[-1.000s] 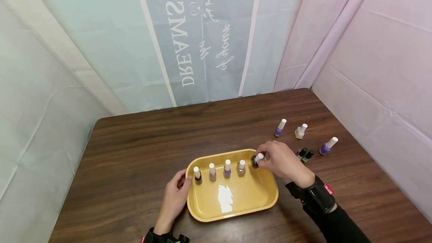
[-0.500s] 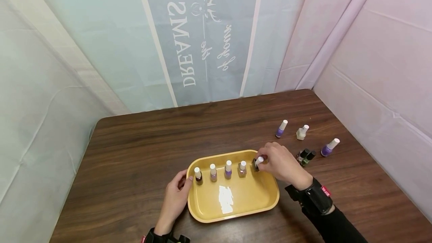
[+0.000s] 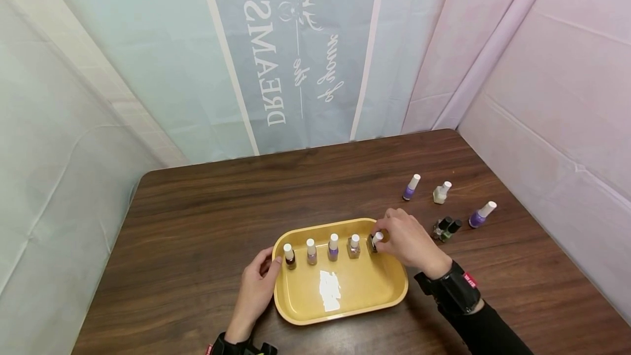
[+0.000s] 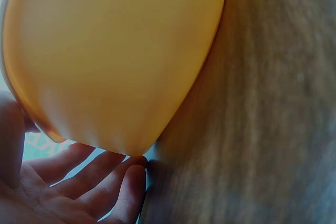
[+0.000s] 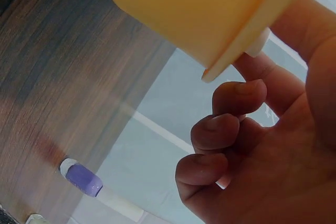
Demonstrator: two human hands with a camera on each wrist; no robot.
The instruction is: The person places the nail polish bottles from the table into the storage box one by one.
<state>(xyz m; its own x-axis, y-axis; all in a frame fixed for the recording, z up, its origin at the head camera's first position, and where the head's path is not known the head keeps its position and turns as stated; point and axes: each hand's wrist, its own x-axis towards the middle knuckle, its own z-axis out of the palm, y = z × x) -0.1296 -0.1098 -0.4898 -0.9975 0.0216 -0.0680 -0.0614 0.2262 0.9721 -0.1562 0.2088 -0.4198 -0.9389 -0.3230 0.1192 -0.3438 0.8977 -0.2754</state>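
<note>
A yellow tray [image 3: 340,319] lies on the table, with several white-capped nail polish bottles standing in a row along its far side. My left hand [image 3: 257,284] holds the tray's left end, thumb over the rim and fingers against the outer wall; the left wrist view shows the fingers [image 4: 105,182] under that wall. At the tray's far right corner my right hand [image 3: 406,237] pinches a dark nail polish bottle [image 3: 372,244] by its white cap, thumb and index finger around it. In the right wrist view the tray wall hides most of that bottle.
Right of the tray, a purple bottle [image 3: 411,188], a whitish bottle [image 3: 441,193] and another purple bottle [image 3: 481,215] stand on the table. Two black-capped bottles [image 3: 446,229] stand close behind my right wrist. Fabric curtains [image 3: 305,70] rise beyond the table's edges.
The pinched bottle has become slightly more upright, its cap shifting a little left and down. My right hand has moved slightly with it. The left hand keeps its place on the tray.
</note>
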